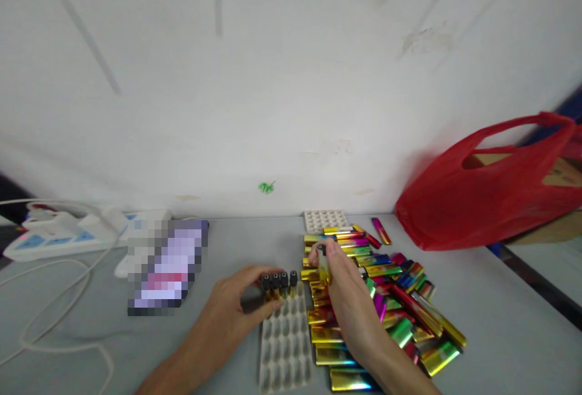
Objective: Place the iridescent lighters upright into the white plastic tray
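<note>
Several shiny lighters with black tops stand upright in the far row of a pale tray with rows of slots. My left hand is at the tray's far left corner, its thumb and fingers curved around the left end of that row. My right hand holds a gold lighter upright between thumb and fingers, to the right of the tray. Beneath and around the right hand lies a pile of metallic coloured lighters, mostly gold, with red, green and purple ones.
A second white slotted tray lies by the wall. A red bag stands at the back right, with cardboard behind it. On the left are a power strip, white cables and a blurred-out phone.
</note>
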Motion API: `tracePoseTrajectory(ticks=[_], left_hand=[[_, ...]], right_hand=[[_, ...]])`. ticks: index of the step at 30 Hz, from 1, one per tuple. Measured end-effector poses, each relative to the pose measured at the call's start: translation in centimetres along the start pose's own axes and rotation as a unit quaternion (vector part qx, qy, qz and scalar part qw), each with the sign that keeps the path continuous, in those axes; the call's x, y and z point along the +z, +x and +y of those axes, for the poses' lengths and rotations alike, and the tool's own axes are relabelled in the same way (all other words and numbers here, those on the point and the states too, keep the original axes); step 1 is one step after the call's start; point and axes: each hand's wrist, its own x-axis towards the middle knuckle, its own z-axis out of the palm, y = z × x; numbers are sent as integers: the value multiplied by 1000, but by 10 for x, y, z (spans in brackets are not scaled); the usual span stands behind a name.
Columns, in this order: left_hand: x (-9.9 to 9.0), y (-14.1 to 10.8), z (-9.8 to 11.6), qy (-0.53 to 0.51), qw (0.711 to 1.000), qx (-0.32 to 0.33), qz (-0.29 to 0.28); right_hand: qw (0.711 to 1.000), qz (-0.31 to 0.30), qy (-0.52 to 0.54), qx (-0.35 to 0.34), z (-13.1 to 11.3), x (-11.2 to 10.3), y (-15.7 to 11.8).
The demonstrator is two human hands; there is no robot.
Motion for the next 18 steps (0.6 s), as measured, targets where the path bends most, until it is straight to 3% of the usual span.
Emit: tracePoseTrajectory(ticks=[7, 13, 18], left_hand=[[-1, 1, 5, -8, 1000, -8, -7], [-1, 1, 4, -10, 1000, -4, -9], [0, 0, 3, -16, 1000, -4, -9]], right_hand=[[992, -39, -115, -14, 1, 1, -7], [959, -57, -263, -88, -4, 2, -9], [942, -68, -312, -104, -7, 3, -11]])
